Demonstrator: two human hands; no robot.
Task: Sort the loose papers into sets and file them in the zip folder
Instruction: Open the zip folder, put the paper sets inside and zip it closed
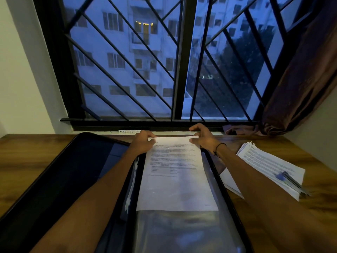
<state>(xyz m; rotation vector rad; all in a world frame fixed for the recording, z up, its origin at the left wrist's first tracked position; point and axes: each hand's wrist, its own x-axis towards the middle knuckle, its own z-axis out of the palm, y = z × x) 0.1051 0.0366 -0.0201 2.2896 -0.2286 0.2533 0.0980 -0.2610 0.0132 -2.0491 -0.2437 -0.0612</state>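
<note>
A dark zip folder [60,179] lies open on the wooden desk, its clear plastic sleeves [182,232] on the right half. A printed paper set [176,179] lies on the sleeves, its lower part under the clear plastic. My left hand [144,141] pinches the set's top left corner. My right hand [202,136] pinches the top right corner, thumb under the edge. A stack of loose papers [269,165] sits on the desk to the right of the folder.
Pens [290,181] lie on the loose stack. Another white sheet [229,181] pokes out between folder and stack. The wooden desk [27,157] ends at a barred window [164,70]. A brown curtain [300,84] hangs at the right. A small strip [127,131] lies on the sill.
</note>
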